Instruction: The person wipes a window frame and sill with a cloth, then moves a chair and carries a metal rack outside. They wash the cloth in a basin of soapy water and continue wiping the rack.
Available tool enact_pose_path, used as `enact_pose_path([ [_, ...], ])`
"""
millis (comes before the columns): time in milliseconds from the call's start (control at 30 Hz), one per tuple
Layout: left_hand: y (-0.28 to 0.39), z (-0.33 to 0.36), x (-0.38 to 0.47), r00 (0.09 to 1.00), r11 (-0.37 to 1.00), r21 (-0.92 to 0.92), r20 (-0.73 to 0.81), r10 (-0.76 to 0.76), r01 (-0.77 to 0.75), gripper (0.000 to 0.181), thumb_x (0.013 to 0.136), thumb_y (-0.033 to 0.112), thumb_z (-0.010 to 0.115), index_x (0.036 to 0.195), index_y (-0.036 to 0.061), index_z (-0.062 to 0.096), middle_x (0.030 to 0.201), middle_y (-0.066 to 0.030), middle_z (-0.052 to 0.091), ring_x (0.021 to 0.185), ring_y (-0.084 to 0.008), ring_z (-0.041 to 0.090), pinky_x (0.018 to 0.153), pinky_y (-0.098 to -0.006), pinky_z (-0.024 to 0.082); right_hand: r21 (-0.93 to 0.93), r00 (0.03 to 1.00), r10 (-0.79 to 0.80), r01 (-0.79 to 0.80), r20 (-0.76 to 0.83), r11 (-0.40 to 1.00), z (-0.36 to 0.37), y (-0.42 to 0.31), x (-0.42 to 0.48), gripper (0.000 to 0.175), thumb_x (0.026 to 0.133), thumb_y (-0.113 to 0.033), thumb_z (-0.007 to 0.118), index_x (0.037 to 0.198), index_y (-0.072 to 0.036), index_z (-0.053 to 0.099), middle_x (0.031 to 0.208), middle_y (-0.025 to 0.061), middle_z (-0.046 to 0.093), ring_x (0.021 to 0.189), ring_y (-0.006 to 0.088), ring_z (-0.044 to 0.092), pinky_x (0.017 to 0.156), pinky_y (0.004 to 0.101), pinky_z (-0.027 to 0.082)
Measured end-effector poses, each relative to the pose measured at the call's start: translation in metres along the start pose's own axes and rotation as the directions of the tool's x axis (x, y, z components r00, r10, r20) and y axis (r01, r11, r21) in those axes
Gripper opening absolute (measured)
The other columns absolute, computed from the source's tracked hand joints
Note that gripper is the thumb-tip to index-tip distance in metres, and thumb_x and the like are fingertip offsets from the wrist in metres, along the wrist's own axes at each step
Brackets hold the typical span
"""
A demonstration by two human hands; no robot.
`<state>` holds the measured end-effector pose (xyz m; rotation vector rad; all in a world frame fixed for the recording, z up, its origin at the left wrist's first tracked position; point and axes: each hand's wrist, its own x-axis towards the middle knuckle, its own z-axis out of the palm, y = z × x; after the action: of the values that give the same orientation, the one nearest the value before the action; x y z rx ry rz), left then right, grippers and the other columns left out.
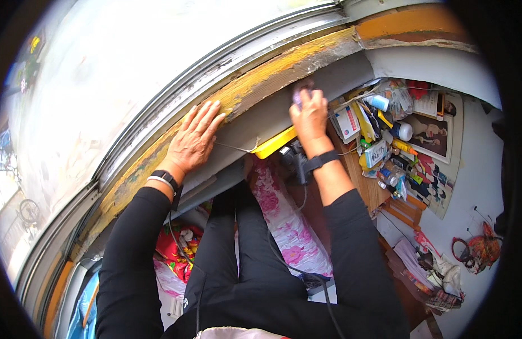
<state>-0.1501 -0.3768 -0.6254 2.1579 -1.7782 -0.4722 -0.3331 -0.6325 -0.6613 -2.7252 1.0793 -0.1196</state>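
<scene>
My left hand (195, 140) lies palm down on a wooden window ledge (261, 82) with peeling yellow paint, fingers stretched out and holding nothing. To its right, my right hand (311, 114) is closed on a small purplish thing (301, 94), perhaps a cloth. Motion blur hides its exact kind. It is against or close to the grey wall face (261, 123) just below the ledge. A yellow plastic piece (274, 143) with a cord at its end sits under my right hand, partly covered by it.
The metal window track (227, 53) runs along the ledge. A wooden desk (362, 182) at right carries bottles, boxes and a plastic bag (397, 99). Below are floral bedding (292, 250) and dangling black cables (282, 256). A blue cloth (84, 307) hangs at lower left.
</scene>
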Motion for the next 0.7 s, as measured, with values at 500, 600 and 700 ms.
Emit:
enact_pose_path([
  [500,0.0,-0.01,-0.09,0.966,0.945,-0.319,-0.211,-0.148,0.076,0.059,0.085,-0.004,0.056,0.142,0.0017,0.042,0.154,-0.0202,0.033,0.143,-0.0378,0.031,0.118,-0.0446,0.027,-0.132,0.988,-0.123,0.135,0.098,0.982,-0.014,-0.046,-0.032,0.026,0.075,-0.007,0.07,0.1,-0.014,0.069,0.097,0.0085,0.058,0.093,0.0304,0.058,0.075,0.0413,0.054],
  [600,0.015,-0.006,-0.151,0.924,0.878,-0.427,-0.202,-0.325,0.215,0.059,0.084,-0.006,0.057,0.141,0.0017,0.044,0.152,-0.0212,0.035,0.143,-0.0387,0.032,0.117,-0.0437,0.029,-0.014,0.966,-0.217,0.221,0.14,0.975,-0.003,-0.071,-0.061,0.033,0.073,-0.006,0.071,0.105,-0.01,0.067,0.1,0.0117,0.058,0.092,0.0351,0.057,0.082,0.045,0.051],
  [700,0.036,-0.001,-0.199,0.885,0.802,-0.53,-0.184,-0.427,0.277,0.062,0.083,-0.002,0.062,0.142,0.0039,0.044,0.152,-0.0215,0.035,0.143,-0.0385,0.032,0.116,-0.0431,0.029,0.345,0.898,-0.395,0.315,0.193,0.884,-0.006,-0.133,-0.1,0.042,0.069,0.0,0.066,0.111,-0.008,0.068,0.103,0.0152,0.062,0.097,0.0359,0.059,0.086,0.0442,0.05],
])
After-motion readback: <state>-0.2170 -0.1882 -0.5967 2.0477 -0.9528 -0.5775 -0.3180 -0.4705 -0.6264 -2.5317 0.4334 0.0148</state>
